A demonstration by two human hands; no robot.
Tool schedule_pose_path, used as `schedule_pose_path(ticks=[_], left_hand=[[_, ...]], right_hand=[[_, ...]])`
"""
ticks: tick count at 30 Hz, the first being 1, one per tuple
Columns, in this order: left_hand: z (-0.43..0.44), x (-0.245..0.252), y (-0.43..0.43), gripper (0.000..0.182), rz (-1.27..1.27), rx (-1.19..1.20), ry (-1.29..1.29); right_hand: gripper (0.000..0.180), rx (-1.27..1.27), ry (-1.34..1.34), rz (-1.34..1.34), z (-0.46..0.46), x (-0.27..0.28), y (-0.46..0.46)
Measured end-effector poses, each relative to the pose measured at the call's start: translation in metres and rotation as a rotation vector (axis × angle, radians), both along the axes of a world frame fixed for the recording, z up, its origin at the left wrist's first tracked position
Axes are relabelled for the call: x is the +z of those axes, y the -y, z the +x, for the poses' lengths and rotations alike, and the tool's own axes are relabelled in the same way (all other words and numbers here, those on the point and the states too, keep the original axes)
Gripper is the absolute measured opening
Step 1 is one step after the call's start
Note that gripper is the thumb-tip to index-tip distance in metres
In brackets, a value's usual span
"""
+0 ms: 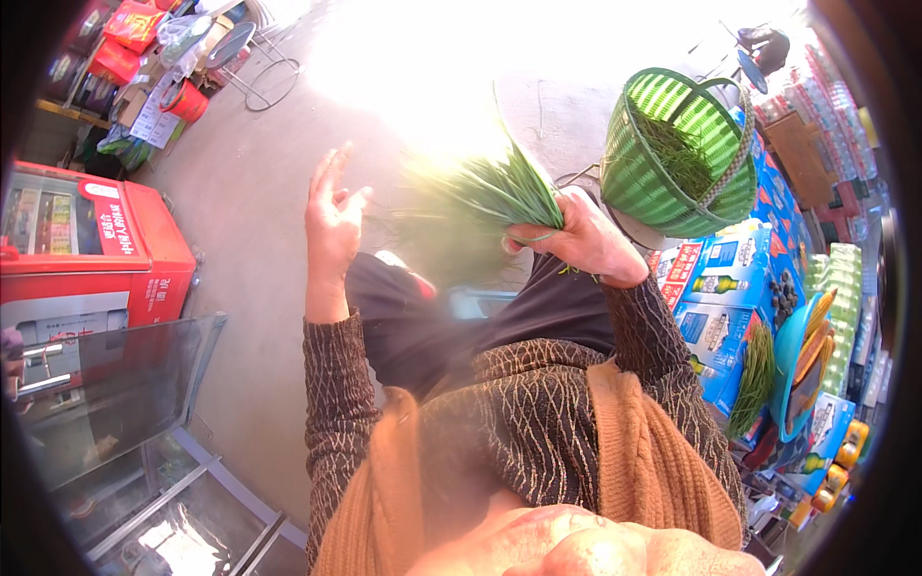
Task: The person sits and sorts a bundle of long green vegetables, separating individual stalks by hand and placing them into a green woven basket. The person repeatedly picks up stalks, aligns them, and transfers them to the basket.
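In the head view, my right hand (580, 234) grips a bundle of long, thin green leafy stalks (497, 189) near its lower end, above my right knee. The stalks fan out towards the upper left, partly washed out by glare. My left hand (337, 209) is raised to the left of the bundle, fingers apart, holding nothing. Right of my right hand stands a green woven basket (612, 158) with an arched handle; loose green stalks (673, 155) lie inside it.
Blue beverage cartons (720, 266) stand at the right, with another green bunch (753, 378) and a turquoise basin (785, 381) of corn cobs. A red display cooler (162, 237) and a glass-lidded case (194, 461) are at the left. A round stool (230, 47) stands at upper left.
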State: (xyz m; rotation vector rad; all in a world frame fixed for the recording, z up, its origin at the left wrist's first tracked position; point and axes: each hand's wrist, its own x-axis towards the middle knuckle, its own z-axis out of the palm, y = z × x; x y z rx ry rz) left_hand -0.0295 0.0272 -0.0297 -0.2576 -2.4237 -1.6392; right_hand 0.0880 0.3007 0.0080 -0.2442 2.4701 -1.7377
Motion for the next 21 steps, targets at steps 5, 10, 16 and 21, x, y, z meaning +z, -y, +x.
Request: schedule_pose_path(ticks=[5,10,16,21], left_hand=[[-0.008,0.014,-0.02,0.024,0.282,-0.251,0.111],[-0.007,0.03,-0.044,0.021,0.448,-0.509,0.27],[-0.011,0.03,-0.057,0.013,0.451,-0.668,0.388],[-0.033,0.008,-0.063,0.014,0.657,-0.591,0.33]], right_hand=[[0.034,0.048,0.109,0.062,0.014,0.019,-0.009],[0.027,0.042,0.157,0.161,0.027,0.012,-0.016],[0.025,0.019,0.15,0.196,0.036,0.005,-0.022],[0.02,-0.051,0.235,0.14,0.049,0.001,-0.034]])
